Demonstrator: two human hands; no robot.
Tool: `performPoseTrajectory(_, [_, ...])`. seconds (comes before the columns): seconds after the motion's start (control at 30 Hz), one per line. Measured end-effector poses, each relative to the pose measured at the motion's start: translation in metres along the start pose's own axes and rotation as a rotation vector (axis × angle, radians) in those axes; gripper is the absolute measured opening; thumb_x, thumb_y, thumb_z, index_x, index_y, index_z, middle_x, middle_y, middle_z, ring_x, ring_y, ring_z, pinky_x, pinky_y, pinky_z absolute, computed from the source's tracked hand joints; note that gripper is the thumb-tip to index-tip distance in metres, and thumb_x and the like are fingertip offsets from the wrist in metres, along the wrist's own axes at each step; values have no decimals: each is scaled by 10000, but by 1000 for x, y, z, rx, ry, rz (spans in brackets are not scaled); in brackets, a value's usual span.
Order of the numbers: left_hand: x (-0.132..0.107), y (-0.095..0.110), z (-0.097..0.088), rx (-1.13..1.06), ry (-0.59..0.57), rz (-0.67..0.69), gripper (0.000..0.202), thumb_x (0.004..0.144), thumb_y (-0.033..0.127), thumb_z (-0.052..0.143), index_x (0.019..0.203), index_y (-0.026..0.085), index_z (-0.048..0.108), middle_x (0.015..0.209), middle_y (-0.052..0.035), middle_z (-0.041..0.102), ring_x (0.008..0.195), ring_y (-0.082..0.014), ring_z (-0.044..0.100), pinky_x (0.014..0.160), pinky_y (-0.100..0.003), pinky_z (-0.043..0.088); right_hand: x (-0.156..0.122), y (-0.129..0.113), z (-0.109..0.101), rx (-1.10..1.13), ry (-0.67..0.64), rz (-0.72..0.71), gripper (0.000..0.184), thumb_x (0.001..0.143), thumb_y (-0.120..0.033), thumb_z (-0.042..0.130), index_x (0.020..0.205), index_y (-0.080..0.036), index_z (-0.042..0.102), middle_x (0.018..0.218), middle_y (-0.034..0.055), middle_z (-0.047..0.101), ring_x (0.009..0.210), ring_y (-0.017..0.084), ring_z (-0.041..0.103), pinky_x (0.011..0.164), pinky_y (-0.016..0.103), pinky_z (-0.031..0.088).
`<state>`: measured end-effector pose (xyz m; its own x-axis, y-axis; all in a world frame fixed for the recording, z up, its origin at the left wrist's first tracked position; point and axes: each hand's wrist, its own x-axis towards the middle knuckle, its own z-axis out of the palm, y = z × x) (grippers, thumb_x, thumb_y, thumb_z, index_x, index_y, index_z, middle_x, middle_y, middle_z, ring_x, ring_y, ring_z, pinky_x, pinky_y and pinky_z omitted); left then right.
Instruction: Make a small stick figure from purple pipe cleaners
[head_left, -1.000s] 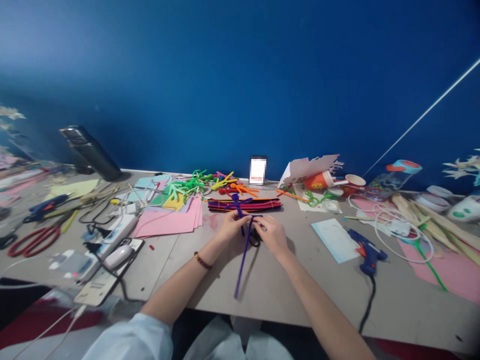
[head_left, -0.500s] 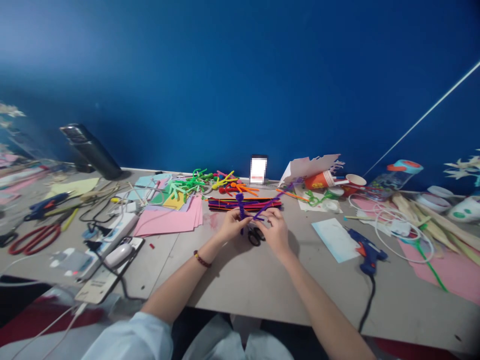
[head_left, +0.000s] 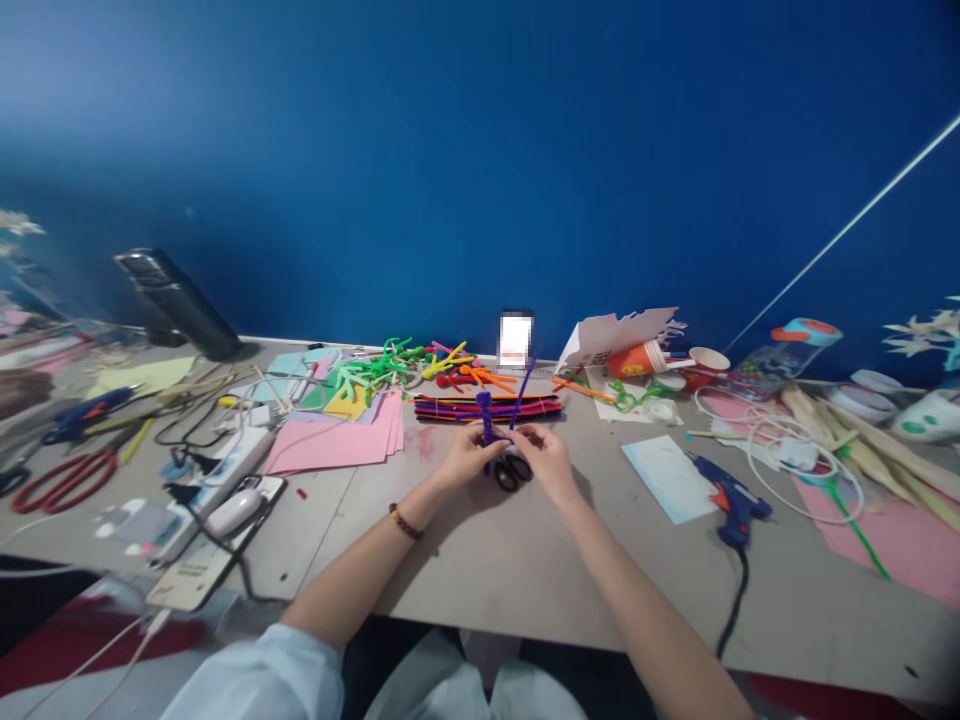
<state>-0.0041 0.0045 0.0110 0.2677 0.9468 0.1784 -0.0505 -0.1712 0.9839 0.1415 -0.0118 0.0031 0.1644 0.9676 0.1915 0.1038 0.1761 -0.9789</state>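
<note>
Pinching narrowly on my feed, the left hand (head_left: 469,456) holds an upright purple fuzzy pipe-cleaner stem with a knobbed top (head_left: 485,408); the right hand (head_left: 545,458), fingertips drawn together, grips a thin purple pipe-cleaner strand (head_left: 522,392) slanting upward. I see black-handled scissors (head_left: 507,477) just beside both hands on the grey table (head_left: 517,570).
</note>
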Motion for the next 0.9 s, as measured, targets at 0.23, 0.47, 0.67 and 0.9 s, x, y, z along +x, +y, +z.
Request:
performPoseTrajectory(0.23, [-5, 6, 5, -89, 11, -66, 198, 640, 302, 724, 725, 132, 672, 690, -54, 652, 623, -138, 566, 630, -268, 427, 3, -1, -2, 68, -54, 55, 200, 695, -375, 623, 758, -189, 586, 694, -7, 578, 591, 123, 525, 564, 248, 436])
performPoseTrajectory(0.47, [-4, 9, 5, -172, 19, -104, 219, 609, 309, 750, 694, 126, 663, 660, -39, 640, 600, -121, 544, 628, -264, 417, -1, -19, -12, -315, -83, -398, 140, 808, -252, 490, 831, -206, 620, 965, 77, 591, 917, 202, 558, 742, 319, 468])
performPoseTrajectory(0.67, [-5, 15, 2, -230, 7, -140, 225, 603, 314, 751, 697, 138, 648, 649, -22, 621, 576, -109, 522, 588, -248, 405, -4, -27, -16, -461, -174, -582, 159, 780, -217, 520, 933, -217, 561, 1024, 84, 595, 1018, 230, 523, 919, 400, 399])
performPoseTrajectory(0.9, [-1, 9, -3, -262, 73, -117, 231, 607, 310, 747, 702, 140, 622, 597, 18, 555, 526, -74, 454, 532, -217, 352, -5, -22, -12, -366, -144, -414, 140, 811, -293, 512, 852, -206, 614, 787, 37, 636, 716, 173, 571, 692, 293, 460])
